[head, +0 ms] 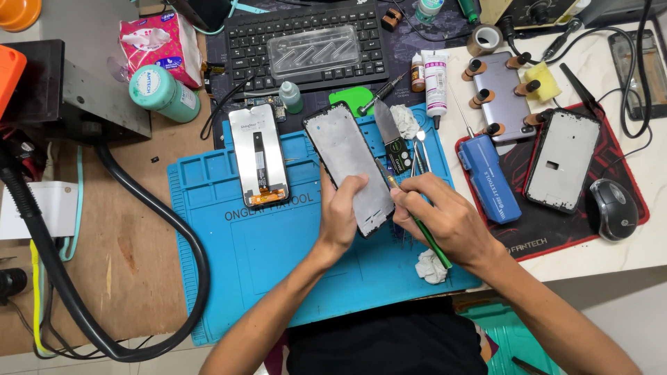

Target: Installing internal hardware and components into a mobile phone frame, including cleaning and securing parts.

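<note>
Left hand (342, 212) raised off the blue mat (229, 236), fingers clasping the phone frame's (351, 167) lower edge. Right hand (445, 219) alongside, wrist bent, fingers pinching a green-handled tool (424, 232), tip at the frame's right rim.

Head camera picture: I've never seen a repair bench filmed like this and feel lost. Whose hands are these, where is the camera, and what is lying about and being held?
The single picture comes from a camera worn on the person's head, looking down at their own two bare hands. The left hand holds a phone frame tilted above a blue work mat. The right hand has a grip on a thin green-handled tool, its tip at the frame's edge. On the mat lies a phone screen panel, back up, and a crumpled white wipe. Behind sit a keyboard, glue bottles, another phone frame on a red pad, and a mouse.
</note>
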